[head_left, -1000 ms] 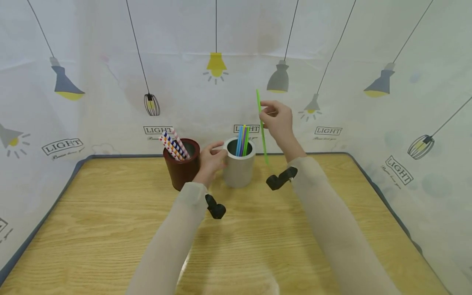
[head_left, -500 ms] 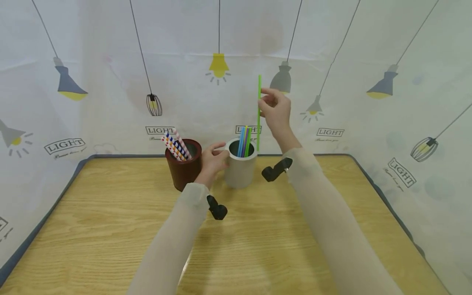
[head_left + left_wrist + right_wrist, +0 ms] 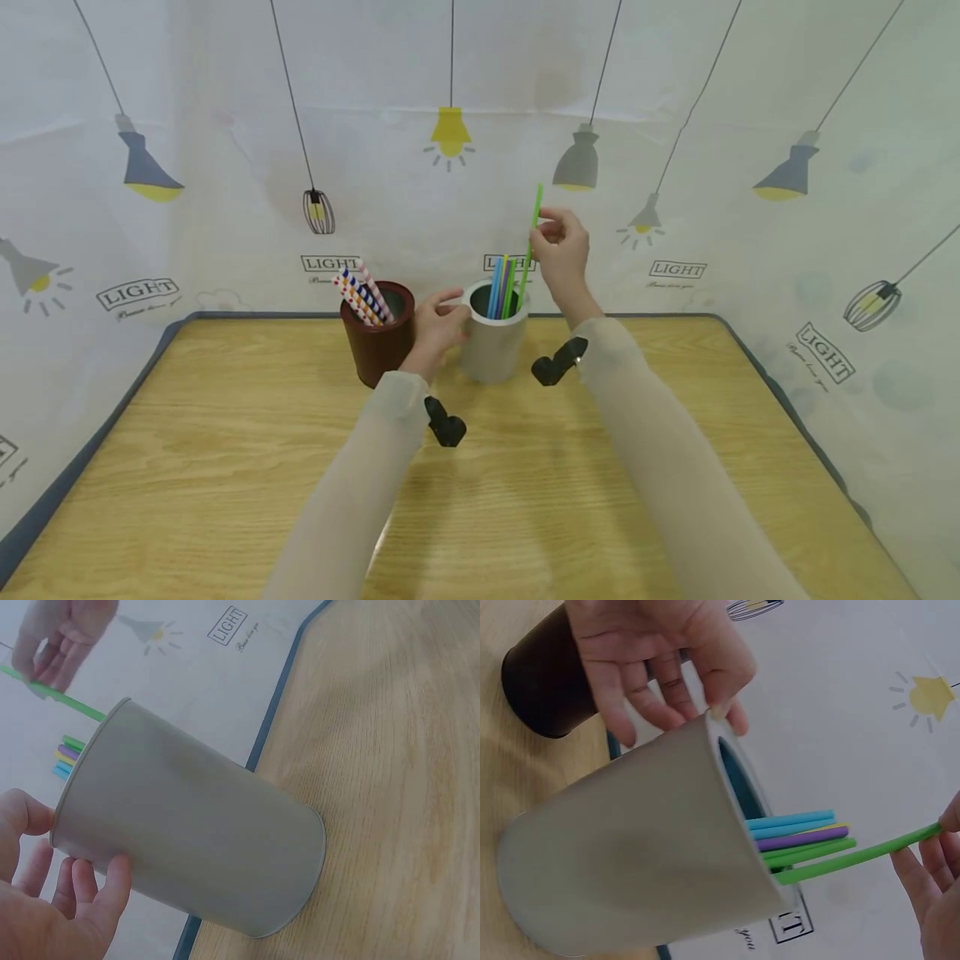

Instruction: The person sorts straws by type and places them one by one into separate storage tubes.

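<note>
My right hand pinches a green straw near its upper part. The straw slants down, its lower end going past the rim of a white cylindrical cup, as the right wrist view also shows. Inside that cup stand several plain straws, blue, purple, yellow and green. My left hand holds the cup's left side at the rim, thumb at the edge and other fingers along the wall. The straws' lower ends are hidden inside.
Left of my left hand stands a dark red cup with several patterned paper straws. Both cups are near the far edge of the wooden table. Behind it hangs a white sheet printed with lamps.
My right hand first raised the green straw upright and shifted it toward the white cup, then lowered it so its lower end entered the cup. My left hand stayed at the rim.
</note>
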Available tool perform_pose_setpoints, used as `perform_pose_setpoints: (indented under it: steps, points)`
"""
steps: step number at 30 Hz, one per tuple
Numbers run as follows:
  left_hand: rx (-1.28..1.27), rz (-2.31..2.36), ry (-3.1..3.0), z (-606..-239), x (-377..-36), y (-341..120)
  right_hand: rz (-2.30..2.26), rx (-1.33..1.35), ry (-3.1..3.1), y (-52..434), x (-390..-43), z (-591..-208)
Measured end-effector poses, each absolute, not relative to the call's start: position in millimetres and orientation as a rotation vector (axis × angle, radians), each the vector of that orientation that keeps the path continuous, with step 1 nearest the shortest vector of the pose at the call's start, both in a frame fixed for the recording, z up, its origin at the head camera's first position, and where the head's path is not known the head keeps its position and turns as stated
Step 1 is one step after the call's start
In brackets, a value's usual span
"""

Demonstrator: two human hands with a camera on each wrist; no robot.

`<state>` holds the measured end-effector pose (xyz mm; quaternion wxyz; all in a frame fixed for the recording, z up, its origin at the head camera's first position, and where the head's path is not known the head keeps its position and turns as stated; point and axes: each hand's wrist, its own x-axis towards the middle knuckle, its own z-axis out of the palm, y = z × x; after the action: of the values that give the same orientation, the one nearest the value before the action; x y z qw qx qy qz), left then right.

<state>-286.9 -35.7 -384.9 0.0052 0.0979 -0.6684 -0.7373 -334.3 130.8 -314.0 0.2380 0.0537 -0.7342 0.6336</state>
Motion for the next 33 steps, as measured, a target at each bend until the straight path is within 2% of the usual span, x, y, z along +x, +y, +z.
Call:
perform_pose_setpoints:
  steps: [14,33]
  points:
    - [0.321,-2.292,-2.100,-386,-289,-34,1.755,-0.022,-2.123,131,-330,-350]
    - [0.328,-2.292,-2.104,-386,-288,-34,1.704,-0.103,-2.350,129,-325,-363]
